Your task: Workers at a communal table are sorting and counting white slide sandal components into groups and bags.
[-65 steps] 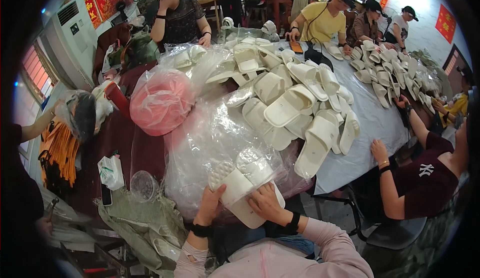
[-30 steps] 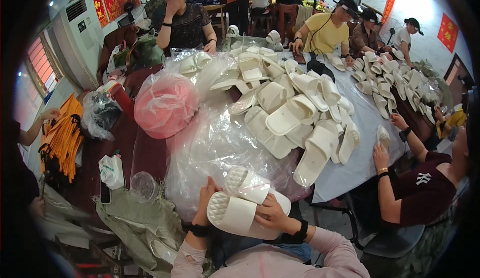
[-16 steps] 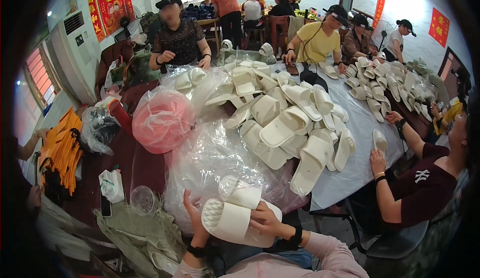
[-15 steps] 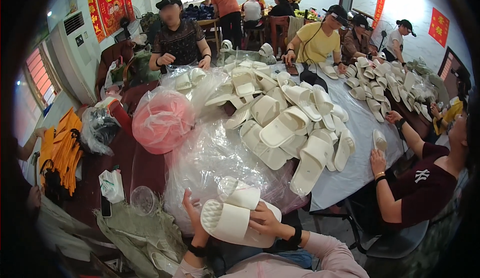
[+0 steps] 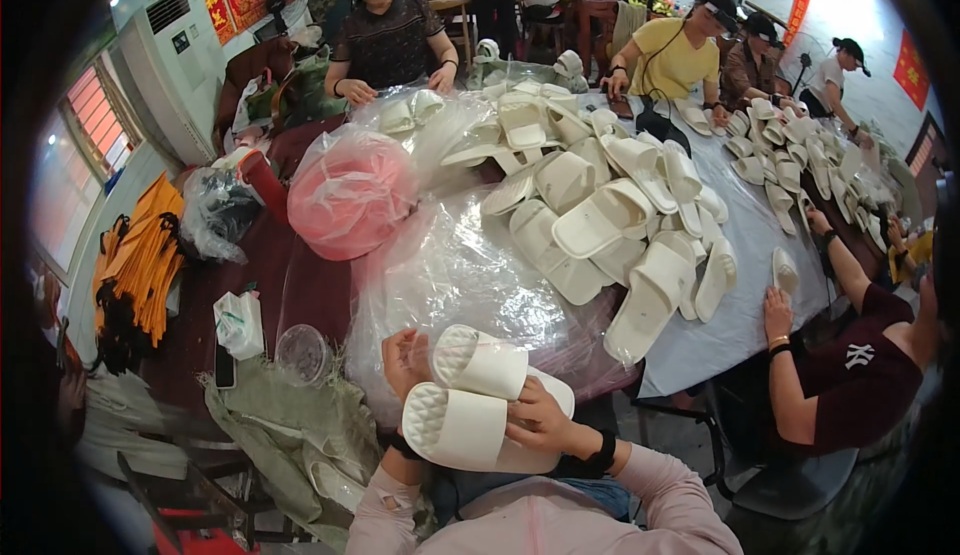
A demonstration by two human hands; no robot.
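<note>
In front of my body I hold a pair of white slippers, the near slipper (image 5: 458,427) and the far slipper (image 5: 482,360), side by side with their quilted insoles facing up. My right hand (image 5: 540,419) grips both from the right, its fingers reaching in between them by the straps. Just left of the far slipper is my left hand (image 5: 404,359), fingers loosely bent and apart, holding nothing that I can see; part of it is hidden behind the slippers. Beyond them, clear plastic bags (image 5: 450,265) lie spread over the table.
A large heap of white slippers (image 5: 600,220) covers the table's middle right. Left of it sits a pink plastic-wrapped bundle (image 5: 350,195). A tissue pack (image 5: 238,323), a clear round tub (image 5: 302,353) and orange straps (image 5: 150,265) are farther left. Several people work around the table.
My view has tilted down, and things at the table sit higher and more to the right. My left hand's fingers have bent from an upright spread. The slippers stay in my right hand.
</note>
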